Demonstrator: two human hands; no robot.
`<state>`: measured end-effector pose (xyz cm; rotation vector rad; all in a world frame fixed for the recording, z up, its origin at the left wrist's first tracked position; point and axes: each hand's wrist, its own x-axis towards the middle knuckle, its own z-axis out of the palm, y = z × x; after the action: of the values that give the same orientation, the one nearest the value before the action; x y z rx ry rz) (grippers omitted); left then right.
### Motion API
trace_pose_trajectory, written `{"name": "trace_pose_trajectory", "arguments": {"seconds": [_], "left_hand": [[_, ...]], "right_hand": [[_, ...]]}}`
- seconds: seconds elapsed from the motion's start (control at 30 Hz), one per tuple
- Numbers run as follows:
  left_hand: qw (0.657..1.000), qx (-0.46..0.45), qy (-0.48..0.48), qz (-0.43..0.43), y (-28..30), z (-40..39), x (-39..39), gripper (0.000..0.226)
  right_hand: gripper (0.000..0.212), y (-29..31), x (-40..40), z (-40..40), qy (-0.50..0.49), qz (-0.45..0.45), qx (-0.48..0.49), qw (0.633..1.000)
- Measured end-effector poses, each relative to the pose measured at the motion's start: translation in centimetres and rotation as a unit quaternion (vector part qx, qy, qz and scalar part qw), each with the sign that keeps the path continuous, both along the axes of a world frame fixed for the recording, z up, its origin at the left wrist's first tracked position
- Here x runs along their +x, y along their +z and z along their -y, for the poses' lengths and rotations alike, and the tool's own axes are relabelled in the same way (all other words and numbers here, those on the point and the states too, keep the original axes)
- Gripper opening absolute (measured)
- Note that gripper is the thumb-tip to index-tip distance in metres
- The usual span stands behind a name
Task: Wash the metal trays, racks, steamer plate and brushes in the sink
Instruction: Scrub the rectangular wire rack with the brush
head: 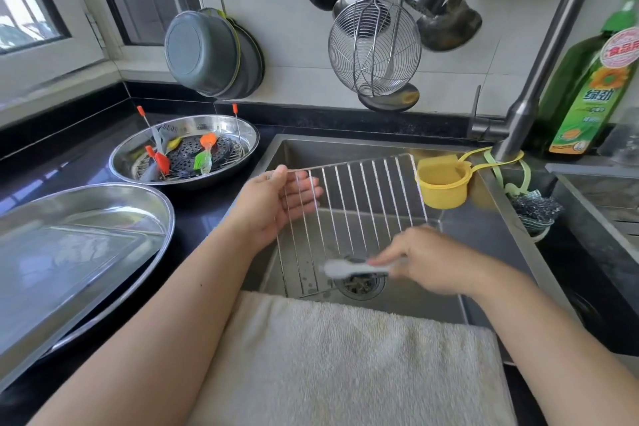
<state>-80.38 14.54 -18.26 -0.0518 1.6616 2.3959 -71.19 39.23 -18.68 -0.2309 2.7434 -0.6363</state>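
standing tilted in the sink, a wire rack leans with its lower edge near the drain and its upper edge raised toward the back wall. the left hand lies behind the rack's upper left corner, palm up, fingers straight and spread, the thumb tip touching the top wire. the right hand is low at the rack's lower right corner, fingers curled around a pale grey brush that is blurred, its head just above the drain.

a yellow cup holding a sponge hangs at the sink's right rim, just beside the rack's right edge. a cream towel drapes over the sink's front edge between the two forearms. the faucet rises at the back right corner, its spout arching over the basin. open basin floor shows to the right of the rack.

on the dark surface left of the sink, a round metal tray sits near the sink's back left corner, holding a perforated steamer plate and several orange and green brushes. nearer the front, a larger oval tray holds a flat rectangular tray. a green bottle stands at far right; pans, a wire skimmer and ladles hang on the wall.
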Motion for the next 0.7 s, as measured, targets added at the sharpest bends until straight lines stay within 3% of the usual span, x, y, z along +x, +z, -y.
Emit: {"name": "trace_pose_trajectory", "arguments": {"seconds": [0.07, 0.13, 0.33, 0.43, 0.57, 0.7], "left_hand": [[0.999, 0.006, 0.028, 0.018, -0.1, 0.6, -0.4, 0.041], [0.999, 0.003, 0.031, 0.031, -0.2, 0.7, -0.4, 0.041], [0.994, -0.068, -0.085, 0.006, 0.1, -0.2, 0.8, 0.039], [0.989, -0.1, -0.111, -0.004, 0.1, -0.6, 1.1, 0.036], [0.993, -0.08, -0.088, -0.013, 0.2, -0.2, 0.8, 0.037], [0.999, -0.052, 0.002, -0.002, -0.2, 0.7, -0.1, 0.039]], "right_hand": [[0.033, -0.3, 0.2, 0.0, 0.019, 0.04, 0.025, 0.999], [0.034, -0.2, 0.1, -0.3, 0.01, 0.016, 0.021, 1.0], [0.037, -0.1, -1.3, -1.3, -0.106, -0.198, -0.089, 0.97], [0.039, -0.2, -1.6, -1.8, -0.119, -0.237, -0.099, 0.959], [0.04, -0.3, -1.4, -1.7, -0.107, -0.185, -0.115, 0.97], [0.033, 0.9, 0.2, -0.8, 0.0, 0.029, -0.011, 1.0]]}}
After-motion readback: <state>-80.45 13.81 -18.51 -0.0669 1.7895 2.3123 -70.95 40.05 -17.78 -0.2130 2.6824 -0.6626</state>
